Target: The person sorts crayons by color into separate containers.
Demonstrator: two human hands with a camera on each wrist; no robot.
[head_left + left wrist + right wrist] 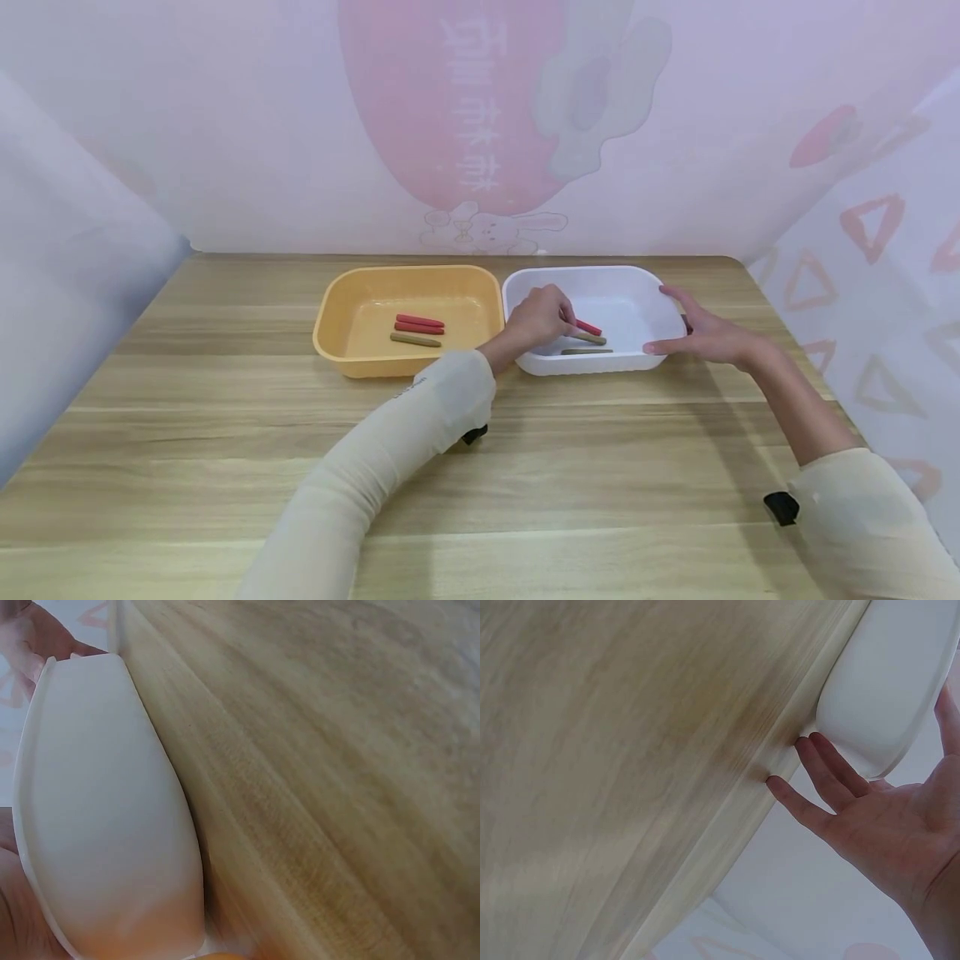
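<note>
A: Head view first: your left hand (538,317) is inside the white tray (637,279), fingers curled round the near end of the red stick (588,327). Its long axis runs away to your right.

B: And your right hand (701,333)?

A: Flat, fingers straight, pressed on the tray's right wall, holding nothing.

B: Left wrist view?

A: Only the white tray (105,810) wall on the wooden table (337,750); no stick visible.

B: Right wrist view?

A: Your straight fingers (832,776) touch the white tray (885,682).
</note>
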